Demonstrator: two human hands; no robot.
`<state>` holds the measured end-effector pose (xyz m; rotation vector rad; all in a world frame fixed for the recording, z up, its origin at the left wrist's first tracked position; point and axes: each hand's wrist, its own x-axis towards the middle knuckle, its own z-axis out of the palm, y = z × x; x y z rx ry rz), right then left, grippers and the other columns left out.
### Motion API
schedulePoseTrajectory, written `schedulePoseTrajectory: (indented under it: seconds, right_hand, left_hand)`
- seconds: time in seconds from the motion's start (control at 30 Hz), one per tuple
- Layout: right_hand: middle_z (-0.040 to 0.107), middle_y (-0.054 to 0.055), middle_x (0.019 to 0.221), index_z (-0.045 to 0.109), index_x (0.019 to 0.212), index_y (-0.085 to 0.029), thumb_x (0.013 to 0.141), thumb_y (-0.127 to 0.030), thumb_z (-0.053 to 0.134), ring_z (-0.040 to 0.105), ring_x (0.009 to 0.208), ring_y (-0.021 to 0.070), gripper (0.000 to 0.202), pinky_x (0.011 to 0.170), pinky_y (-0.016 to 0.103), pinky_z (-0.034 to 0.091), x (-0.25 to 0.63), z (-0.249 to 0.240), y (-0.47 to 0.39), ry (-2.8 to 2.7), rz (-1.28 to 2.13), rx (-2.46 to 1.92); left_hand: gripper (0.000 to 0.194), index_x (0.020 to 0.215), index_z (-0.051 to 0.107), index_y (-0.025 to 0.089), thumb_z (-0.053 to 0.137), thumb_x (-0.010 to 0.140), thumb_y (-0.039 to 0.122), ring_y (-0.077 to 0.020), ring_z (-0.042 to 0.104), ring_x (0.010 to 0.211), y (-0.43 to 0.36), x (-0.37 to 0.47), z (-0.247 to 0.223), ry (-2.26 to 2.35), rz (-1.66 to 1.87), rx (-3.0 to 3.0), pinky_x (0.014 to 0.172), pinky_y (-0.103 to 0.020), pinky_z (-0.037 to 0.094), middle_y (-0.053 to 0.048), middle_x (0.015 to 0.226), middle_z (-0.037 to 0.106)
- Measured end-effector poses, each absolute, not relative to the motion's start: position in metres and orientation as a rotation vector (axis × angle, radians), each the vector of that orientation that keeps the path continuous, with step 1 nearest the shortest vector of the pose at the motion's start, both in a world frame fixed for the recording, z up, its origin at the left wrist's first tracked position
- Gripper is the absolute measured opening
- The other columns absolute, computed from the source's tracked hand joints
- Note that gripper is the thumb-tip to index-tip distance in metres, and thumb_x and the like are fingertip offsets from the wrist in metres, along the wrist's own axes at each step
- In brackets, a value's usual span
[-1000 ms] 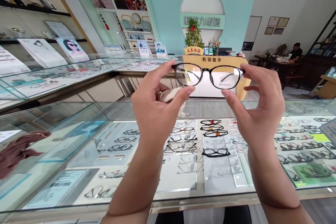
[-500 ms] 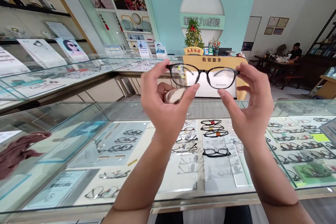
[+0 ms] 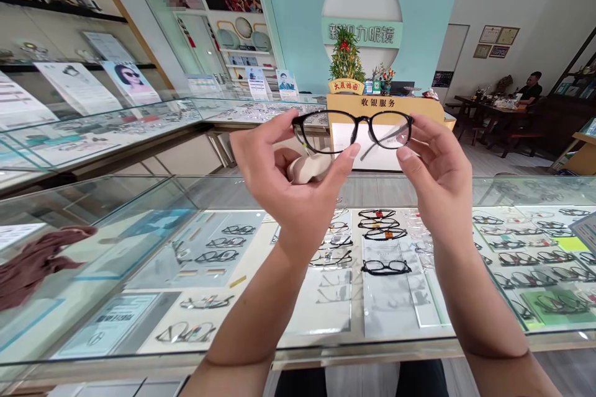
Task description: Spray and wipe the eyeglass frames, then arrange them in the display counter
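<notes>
While both hands are raised above the counter, the black, glossy-rimmed spectacles with clear oval lenses (image 3: pixel 364 120) are suspended between them, in front of the pale wood-coloured desk (image 3: pixel 421 105). The left hand (image 3: pixel 288 195) pinches the left end of the rim between index finger and thumb, the thumb reaching along the lower edge near the bridge; its curled fingers also retain a crumpled, cream-coloured soft cloth (image 3: pixel 310 169). The right hand (image 3: pixel 440 177) pinches the right end, its finger-to-thumb gap only as wide as the rim requires.

Status: the work is judged to be partway along. The spectacles are lifted and supported at both ends; setting them down is not yet done. The cloth is bunched below the left lens; whether it touches the lens, or whether the lenses have been wiped, cannot be determined.

Containers: the long, glass-topped display case (image 3: pixel 372 350) holds rows of spectacle frames (image 3: pixel 386 267), including a column with red and orange tags (image 3: pixel 379 223). Its right section contains further frames, some on a translucent green sheet (image 3: pixel 556 301). A light-blue printed card (image 3: pixel 109 325) lies inside at left.
</notes>
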<state>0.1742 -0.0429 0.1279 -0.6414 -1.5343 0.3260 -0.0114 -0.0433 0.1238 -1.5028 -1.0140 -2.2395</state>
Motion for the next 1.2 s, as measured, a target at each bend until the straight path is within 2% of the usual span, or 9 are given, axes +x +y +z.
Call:
schedulePoseTrajectory:
  seconds: [0.17,0.43,0.6,0.8,0.93,1.2]
  right_hand:
    - [0.077,0.006,0.131,0.066,0.144,-0.034,0.105,-0.041,0.064,0.075,0.123,0.0228,0.040,0.105,0.046,0.066,0.174,0.127,-0.045,-1.560,0.251,-0.676]
    - [0.078,0.008,0.132,0.069,0.142,-0.032,0.104,-0.044,0.065,0.075,0.122,0.0244,0.039,0.102,0.047,0.066,0.173,0.126,-0.049,-1.537,0.239,-0.707]
    - [0.079,0.008,0.130,0.071,0.139,-0.031,0.105,-0.048,0.064,0.075,0.122,0.0246,0.038,0.103,0.047,0.065,0.173,0.127,-0.046,-1.537,0.249,-0.694]
    - [0.081,0.006,0.120,0.074,0.129,-0.028,0.104,-0.052,0.064,0.078,0.111,0.0223,0.036,0.094,0.042,0.067,0.173,0.127,-0.037,-1.525,0.331,-0.719]
    - [0.081,0.006,0.122,0.074,0.127,-0.028,0.106,-0.051,0.063,0.078,0.110,0.0216,0.034,0.092,0.040,0.067,0.173,0.128,-0.040,-1.518,0.296,-0.721]
    - [0.075,0.009,0.131,0.068,0.143,-0.034,0.108,-0.045,0.058,0.073,0.124,0.0275,0.038,0.103,0.052,0.064,0.171,0.128,-0.054,-1.511,0.051,-0.714]
  left_hand:
    - [0.061,0.128,0.066,0.031,0.091,0.082,0.061,-0.0381,0.062,0.137,-0.046,-0.015,0.123,-1.037,-2.307,-1.566,0.072,-0.047,0.067,-0.011,0.138,0.065]
    - [0.054,0.126,0.070,0.030,0.088,0.085,0.061,-0.0349,0.070,0.126,-0.047,-0.013,0.127,-1.051,-2.223,-1.498,0.069,-0.045,0.067,-0.011,0.131,0.069]
    - [0.060,0.126,0.069,0.027,0.094,0.080,0.058,-0.0350,0.067,0.127,-0.045,-0.014,0.124,-1.033,-2.258,-1.503,0.073,-0.044,0.066,-0.011,0.131,0.067]
    - [0.074,0.131,0.067,0.027,0.100,0.071,0.055,-0.0375,0.060,0.134,-0.042,-0.013,0.119,-1.063,-2.277,-1.560,0.081,-0.045,0.064,-0.012,0.130,0.064]
    - [0.068,0.129,0.069,0.028,0.098,0.074,0.054,-0.0337,0.063,0.127,-0.039,-0.016,0.120,-1.059,-2.303,-1.566,0.080,-0.042,0.062,-0.011,0.130,0.063]
    - [0.059,0.129,0.070,0.030,0.091,0.082,0.060,-0.0313,0.068,0.125,-0.030,-0.021,0.124,-1.105,-2.304,-1.661,0.080,-0.039,0.064,-0.009,0.127,0.070]
